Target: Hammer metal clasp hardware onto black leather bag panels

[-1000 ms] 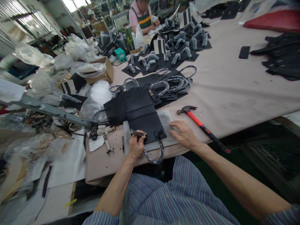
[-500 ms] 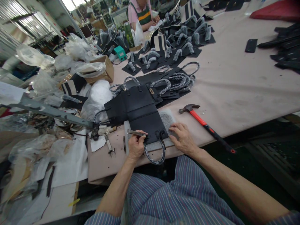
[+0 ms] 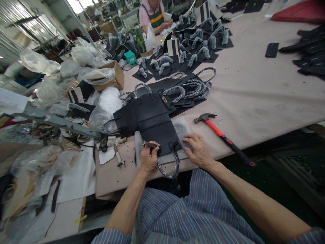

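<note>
My left hand [image 3: 149,158] is closed round a short metal rod [image 3: 147,144], its inner end at the left edge of a black leather bag panel [image 3: 157,134]. What its tip touches is hidden by my fingers. The panel lies unfolded, partly on a grey slab [image 3: 182,127]. A plastic-wrapped handle [image 3: 168,176] is attached at the near end and hangs over the table edge. My right hand [image 3: 198,149] rests with fingers apart on the slab, just right of the panel, holding nothing.
A claw hammer [image 3: 215,128] with a red and black handle lies to the right. Calipers [image 3: 118,158] and a thin metal rod [image 3: 134,156] lie left. More wrapped handles [image 3: 196,88] and black pieces are heaped behind. Across the table sits a person [image 3: 154,18].
My left hand has shifted slightly right, and the rod's outer end has moved right with it. My right hand and the leather panel look unchanged.
</note>
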A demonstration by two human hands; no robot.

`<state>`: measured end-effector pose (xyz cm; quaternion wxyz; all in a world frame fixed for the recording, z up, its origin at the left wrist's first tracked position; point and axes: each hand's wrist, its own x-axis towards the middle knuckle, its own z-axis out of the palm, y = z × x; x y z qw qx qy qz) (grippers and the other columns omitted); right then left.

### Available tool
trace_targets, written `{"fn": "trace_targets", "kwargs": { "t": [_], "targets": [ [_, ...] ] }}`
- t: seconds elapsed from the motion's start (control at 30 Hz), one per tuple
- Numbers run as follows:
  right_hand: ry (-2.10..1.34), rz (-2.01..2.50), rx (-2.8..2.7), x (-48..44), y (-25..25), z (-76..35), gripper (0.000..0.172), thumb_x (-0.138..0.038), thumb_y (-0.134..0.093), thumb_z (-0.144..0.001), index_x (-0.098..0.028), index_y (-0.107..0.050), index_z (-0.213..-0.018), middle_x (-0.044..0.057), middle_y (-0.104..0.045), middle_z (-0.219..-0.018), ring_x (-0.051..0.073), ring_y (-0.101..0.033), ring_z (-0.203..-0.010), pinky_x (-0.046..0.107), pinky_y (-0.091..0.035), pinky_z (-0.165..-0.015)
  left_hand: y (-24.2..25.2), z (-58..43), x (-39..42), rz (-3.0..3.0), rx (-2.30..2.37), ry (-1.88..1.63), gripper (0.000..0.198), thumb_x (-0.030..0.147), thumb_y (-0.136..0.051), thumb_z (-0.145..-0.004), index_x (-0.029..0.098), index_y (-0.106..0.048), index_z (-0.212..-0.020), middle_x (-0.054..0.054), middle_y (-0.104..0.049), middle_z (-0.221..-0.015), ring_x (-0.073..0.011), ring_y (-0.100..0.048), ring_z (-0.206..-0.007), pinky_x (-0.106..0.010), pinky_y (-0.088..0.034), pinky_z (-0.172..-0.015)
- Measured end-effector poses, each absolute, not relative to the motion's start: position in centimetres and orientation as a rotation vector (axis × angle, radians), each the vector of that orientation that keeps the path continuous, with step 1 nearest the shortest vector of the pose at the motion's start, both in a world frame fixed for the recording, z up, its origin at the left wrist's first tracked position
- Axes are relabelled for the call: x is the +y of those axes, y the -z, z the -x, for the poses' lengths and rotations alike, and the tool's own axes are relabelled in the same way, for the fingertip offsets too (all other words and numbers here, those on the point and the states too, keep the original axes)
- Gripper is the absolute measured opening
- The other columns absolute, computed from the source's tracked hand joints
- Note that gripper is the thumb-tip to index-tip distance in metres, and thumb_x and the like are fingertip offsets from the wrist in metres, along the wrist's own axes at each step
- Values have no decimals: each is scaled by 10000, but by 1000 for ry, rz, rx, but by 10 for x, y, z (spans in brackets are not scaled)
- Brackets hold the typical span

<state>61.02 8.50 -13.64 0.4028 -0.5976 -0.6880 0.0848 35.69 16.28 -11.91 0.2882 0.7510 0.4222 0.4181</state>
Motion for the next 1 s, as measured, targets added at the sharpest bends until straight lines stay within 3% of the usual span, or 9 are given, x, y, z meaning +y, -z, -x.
{"fn": "trace_targets", "kwargs": {
  "t": [0.77,1.0],
  "targets": [
    [-235,1505,-1754,84,132,-611,291,-173,-587,-902,-213,-619,-1188,132,-577,-1241,349,-498,-1210,578,-468,-1044,126,-355,162,-2203,1044,-1205,94,173,-600,-921,202,-655,-992,-46,-747,-948,-188,-726,-917,-329,-590,-864],
    [-111,1623,-1769,77,122,-641,282,-231,-563,-926,-184,-609,-1201,163,-572,-1269,355,-538,-1189,562,-473,-1035,121,-359,163,-2273,1046,-1136,111,162,-593,-902,204,-635,-996,-41,-734,-913,-172,-722,-834,-289,-589,-787]
  ]
}}
